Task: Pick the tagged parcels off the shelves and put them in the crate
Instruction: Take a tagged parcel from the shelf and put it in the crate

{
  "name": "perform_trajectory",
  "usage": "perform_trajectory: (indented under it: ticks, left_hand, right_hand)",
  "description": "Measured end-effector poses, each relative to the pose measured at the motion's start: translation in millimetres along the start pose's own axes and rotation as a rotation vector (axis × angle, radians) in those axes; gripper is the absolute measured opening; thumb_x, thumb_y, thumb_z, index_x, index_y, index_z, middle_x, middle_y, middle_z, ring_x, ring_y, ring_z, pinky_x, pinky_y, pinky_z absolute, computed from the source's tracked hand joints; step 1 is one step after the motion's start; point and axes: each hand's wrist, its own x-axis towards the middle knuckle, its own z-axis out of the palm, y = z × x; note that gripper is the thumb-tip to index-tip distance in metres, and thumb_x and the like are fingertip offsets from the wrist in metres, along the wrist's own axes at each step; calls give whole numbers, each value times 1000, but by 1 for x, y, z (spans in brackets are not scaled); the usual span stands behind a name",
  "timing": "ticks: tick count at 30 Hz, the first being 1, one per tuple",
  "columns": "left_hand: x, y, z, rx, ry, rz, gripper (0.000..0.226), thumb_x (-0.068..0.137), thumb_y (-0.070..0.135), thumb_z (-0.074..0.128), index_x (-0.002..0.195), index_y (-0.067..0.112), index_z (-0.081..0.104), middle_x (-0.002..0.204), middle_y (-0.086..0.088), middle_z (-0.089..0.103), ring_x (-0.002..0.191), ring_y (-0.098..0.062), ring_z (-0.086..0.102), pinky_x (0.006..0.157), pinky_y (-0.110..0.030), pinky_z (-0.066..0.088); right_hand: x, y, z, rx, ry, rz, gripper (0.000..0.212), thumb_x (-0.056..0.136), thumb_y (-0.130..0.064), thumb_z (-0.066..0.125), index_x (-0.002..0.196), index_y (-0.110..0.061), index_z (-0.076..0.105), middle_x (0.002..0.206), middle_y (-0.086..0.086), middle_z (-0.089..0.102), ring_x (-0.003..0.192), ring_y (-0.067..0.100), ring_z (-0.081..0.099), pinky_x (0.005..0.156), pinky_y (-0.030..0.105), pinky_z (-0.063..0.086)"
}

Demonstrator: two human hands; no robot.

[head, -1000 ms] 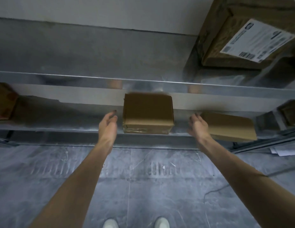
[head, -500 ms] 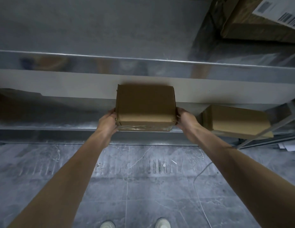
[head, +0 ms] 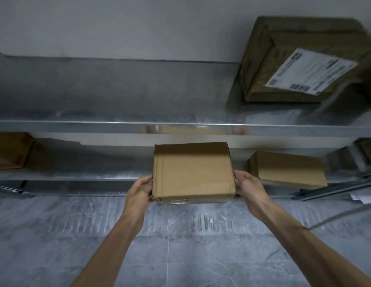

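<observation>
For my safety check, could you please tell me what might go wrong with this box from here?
The left hand and right hand grip the box only at its near corners, so it might tip or slip. No tag shows on it, unlike the labelled parcel above; it may be the wrong pick.

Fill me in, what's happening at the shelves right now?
A person grips a plain cardboard box between both hands, left hand on its left side, right hand on its right. The box juts out past the front edge of the lower shelf. A second plain box sits on that shelf to its right, and a larger labelled parcel lies on the upper shelf. No crate is in view.
</observation>
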Motion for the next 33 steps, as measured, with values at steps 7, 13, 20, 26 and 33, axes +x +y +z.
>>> perform_trajectory:
  ticks: [7,13,20,26,33]
  left_hand:
    - [-85,77,-16,25,30,104,15,100,12,54,103,17,68,95,-11,74,87,-24,67,79,-36,54]
    - [-175,132,-23,9,-37,130,19,101,22,56,116,25,66,108,-10,72,103,-26,68,88,-47,57]
    - [-259,178,-34,-12,-43,230,33,105,11,44,124,26,67,107,5,75,98,-12,70,83,-35,56]
    - [-312,232,-38,-28,-33,396,30,104,17,49,131,21,61,123,2,69,108,-8,65,99,-32,51]
    - [-354,260,-38,-6,-13,519,31,104,20,48,133,21,59,112,13,67,97,8,64,81,-11,51]
  right_hand:
    - [-101,-51,-23,31,-5,-114,13,103,-24,51,108,-28,62,109,-4,68,101,16,62,86,36,49]
    - [-194,-95,-49,-10,-81,-146,24,105,-19,47,119,-29,64,102,-9,71,91,5,61,66,26,47]
    - [-276,-137,-83,61,-116,-255,21,102,-23,53,116,-17,67,97,4,72,76,10,63,61,29,50]
    - [-331,-189,-102,106,-108,-436,19,102,-24,51,115,-13,62,96,4,70,73,11,59,50,20,43]
    - [-371,-223,-115,90,-148,-524,33,104,-25,46,136,-25,56,125,-3,64,109,12,60,80,28,53]
